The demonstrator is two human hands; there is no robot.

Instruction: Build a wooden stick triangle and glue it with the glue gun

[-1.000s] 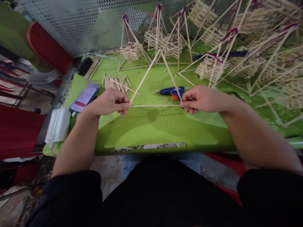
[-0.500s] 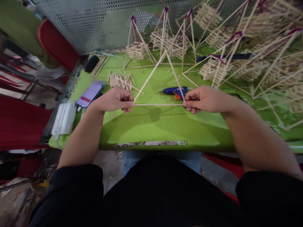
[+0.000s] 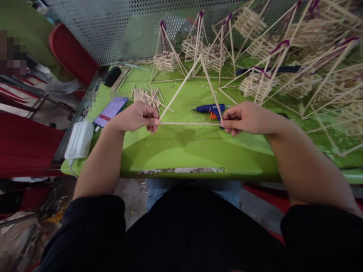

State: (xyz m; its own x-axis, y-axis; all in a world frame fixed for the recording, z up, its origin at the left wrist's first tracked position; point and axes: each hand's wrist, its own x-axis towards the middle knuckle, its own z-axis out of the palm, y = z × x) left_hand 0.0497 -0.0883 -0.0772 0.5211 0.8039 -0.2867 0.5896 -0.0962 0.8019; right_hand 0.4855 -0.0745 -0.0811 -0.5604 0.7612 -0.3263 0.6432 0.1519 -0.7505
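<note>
A triangle of thin wooden sticks (image 3: 188,123) is held just above the green table (image 3: 198,151). My left hand (image 3: 136,117) pinches its left corner. The right corner is pinched by my right hand (image 3: 245,119). The triangle's apex points away from me, towards the finished stick models. A blue glue gun (image 3: 208,109) with an orange trigger lies just behind the triangle, close to my right hand.
A pile of short sticks (image 3: 147,96) lies at the back left. A phone (image 3: 110,110) and a white box (image 3: 79,139) sit at the table's left edge. Several stick pyramids (image 3: 167,56) with purple ties crowd the back and right. A perforated metal screen (image 3: 113,26) stands behind.
My head has shifted slightly, so the view slid right. Both hands keep their pinch on the triangle's corners in nearly the same place.
</note>
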